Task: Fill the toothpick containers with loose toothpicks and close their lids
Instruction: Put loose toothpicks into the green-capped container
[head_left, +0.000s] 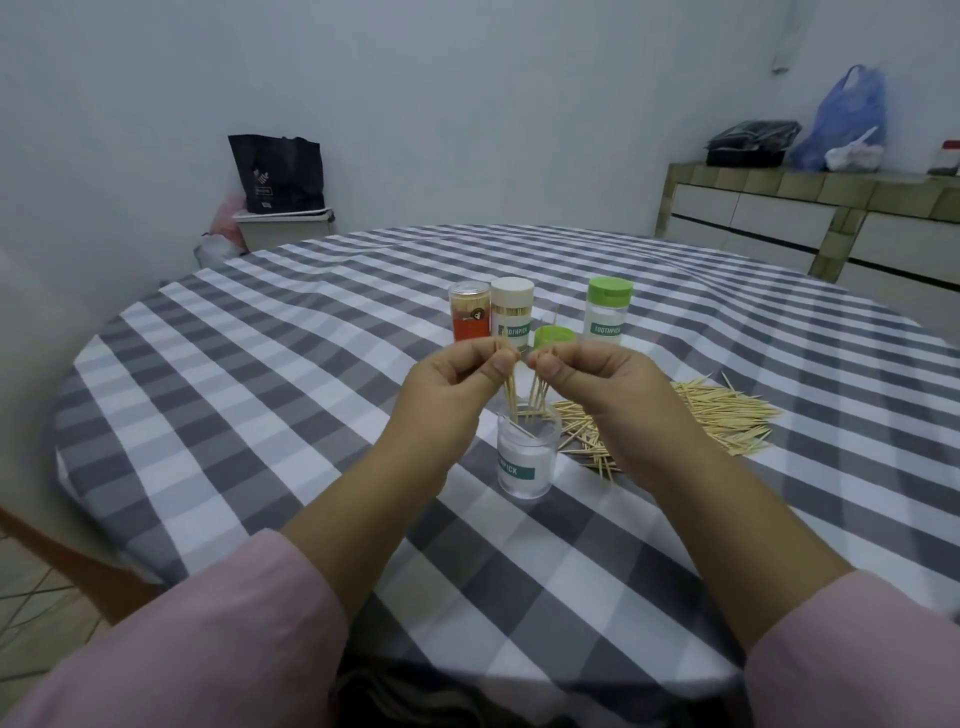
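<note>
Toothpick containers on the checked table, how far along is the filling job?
Done: the red-label, cream-lid and green-lid containers stand capped. In hand: both hands feed toothpick bunches into the open container. Left: the loose pile, then its green lid.

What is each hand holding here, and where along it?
Left hand and right hand each pinch a small bundle of toothpicks near the upper ends, tips pointing down over the open container.

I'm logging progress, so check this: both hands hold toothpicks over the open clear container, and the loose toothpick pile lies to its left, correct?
Not quite. The head view shows the loose wooden toothpick pile lying right of the open clear plastic container. Left hand and right hand do hold toothpicks above it.
</note>
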